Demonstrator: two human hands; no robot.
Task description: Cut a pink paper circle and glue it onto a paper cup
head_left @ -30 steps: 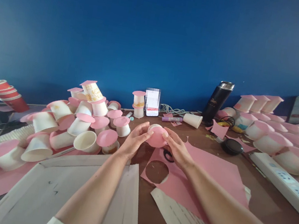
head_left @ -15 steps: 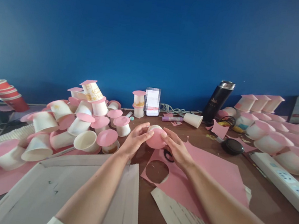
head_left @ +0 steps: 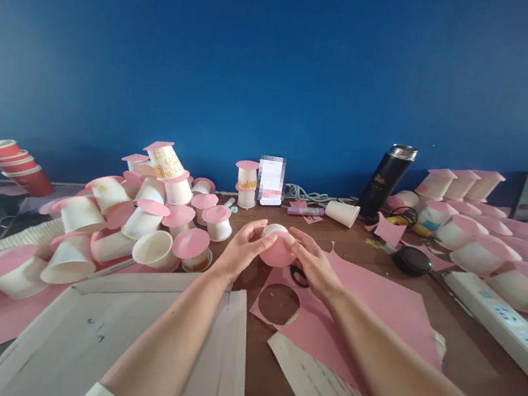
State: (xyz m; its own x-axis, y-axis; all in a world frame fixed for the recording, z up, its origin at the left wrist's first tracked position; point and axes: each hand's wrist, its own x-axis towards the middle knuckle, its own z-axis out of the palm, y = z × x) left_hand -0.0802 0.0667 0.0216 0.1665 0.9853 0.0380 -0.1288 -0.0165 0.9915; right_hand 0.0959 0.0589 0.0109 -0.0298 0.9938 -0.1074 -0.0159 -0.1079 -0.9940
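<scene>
Between my two hands, over the brown table, is a paper cup (head_left: pixel 275 228) with a pink paper disc (head_left: pixel 278 253) against its near end. My left hand (head_left: pixel 245 248) grips it from the left, thumb on the disc. From the other side my right hand (head_left: pixel 310 258) grips it too, its thumb also on the disc. Most of the cup's wall is hidden behind the disc and fingers. Just below my hands lies a pink sheet (head_left: pixel 367 306) with a round hole cut in it, and a black ring-shaped item (head_left: pixel 299 276) partly under my right hand.
Several disc-covered cups (head_left: pixel 144 220) are heaped at left, more (head_left: pixel 484 254) at right. A phone (head_left: pixel 271 182) leans at the wall near a lying cup (head_left: pixel 341 213). A black flask (head_left: pixel 386 182), a power strip (head_left: pixel 503 326), a white board (head_left: pixel 124 336) and stacked red cups (head_left: pixel 14 164) surround the work area.
My hands keep hold of the cup and disc in nearly the same place. The disc tilts slightly, with a little more of the cup showing above it. The whole view shifts slightly.
</scene>
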